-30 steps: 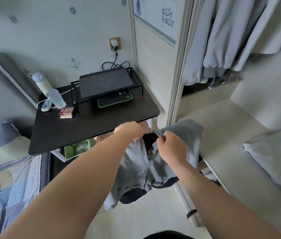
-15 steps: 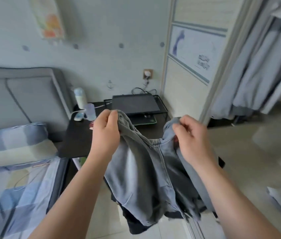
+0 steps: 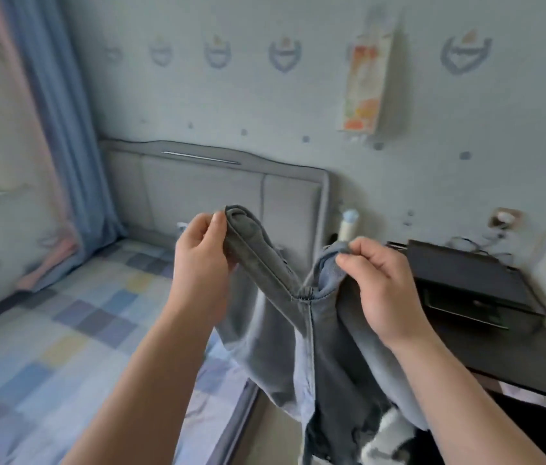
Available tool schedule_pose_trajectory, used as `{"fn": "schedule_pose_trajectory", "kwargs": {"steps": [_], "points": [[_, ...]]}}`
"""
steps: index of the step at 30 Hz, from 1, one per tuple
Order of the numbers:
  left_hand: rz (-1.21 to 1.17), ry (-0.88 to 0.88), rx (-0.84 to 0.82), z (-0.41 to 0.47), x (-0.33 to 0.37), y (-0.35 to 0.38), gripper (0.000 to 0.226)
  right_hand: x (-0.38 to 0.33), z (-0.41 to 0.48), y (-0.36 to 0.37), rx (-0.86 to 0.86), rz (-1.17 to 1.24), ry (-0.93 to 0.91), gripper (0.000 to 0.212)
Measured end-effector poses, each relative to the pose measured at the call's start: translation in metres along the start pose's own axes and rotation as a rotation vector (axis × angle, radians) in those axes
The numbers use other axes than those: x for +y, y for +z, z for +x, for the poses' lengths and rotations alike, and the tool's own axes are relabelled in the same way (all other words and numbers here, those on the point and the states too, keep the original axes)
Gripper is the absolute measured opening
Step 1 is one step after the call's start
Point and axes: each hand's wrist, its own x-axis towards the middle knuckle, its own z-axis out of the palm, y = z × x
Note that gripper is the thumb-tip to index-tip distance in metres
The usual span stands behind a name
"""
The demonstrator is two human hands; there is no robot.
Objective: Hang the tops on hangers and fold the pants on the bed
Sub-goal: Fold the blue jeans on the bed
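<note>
Bed (image 3: pixel 63 330) at left; L hand (image 3: pixel 202 255), R hand (image 3: pixel 380 292) fingers (image 3: pixel 363 255) pinch grey pants (image 3: pixel 298 350) (hems cut off).

We see pale crest-patterned wallpaper (image 3: pixel 264 105) up above, grey padded headboard (image 3: pixel 204 193) behind our left hand (image 3: pixel 202 250), blue curtain (image 3: pixel 63 129) well out to its left, black table (image 3: pixel 526 360) beyond and below our right hand (image 3: pixel 379 286).
</note>
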Motion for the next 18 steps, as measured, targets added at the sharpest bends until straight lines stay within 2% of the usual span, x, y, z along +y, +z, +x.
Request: {"fn": "schedule_pose_trajectory", "kwargs": {"steps": [5, 8, 12, 13, 15, 18], "points": [[-0.039, -0.066, 0.124, 0.024, 0.029, -0.107, 0.026, 0.033, -0.012, 0.143, -0.189, 0.088, 0.099, 0.025], [0.046, -0.076, 0.188, 0.032, 0.037, -0.168, 0.026, 0.053, -0.024, 0.218, -0.296, 0.124, 0.2, 0.027], [0.21, -0.093, 0.299, 0.031, 0.027, -0.25, 0.026, 0.084, -0.042, 0.286, -0.479, 0.082, 0.328, 0.012], [0.247, -0.112, 0.318, 0.027, 0.021, -0.268, 0.026, 0.092, -0.045, 0.299, -0.532, 0.051, 0.364, 0.016], [0.321, -0.163, 0.347, 0.015, 0.003, -0.302, 0.025, 0.108, -0.053, 0.321, -0.649, -0.035, 0.415, 0.037], [0.459, -0.22, 0.398, -0.007, -0.023, -0.339, 0.024, 0.125, -0.067, 0.356, -0.812, -0.106, 0.402, 0.064]]}}
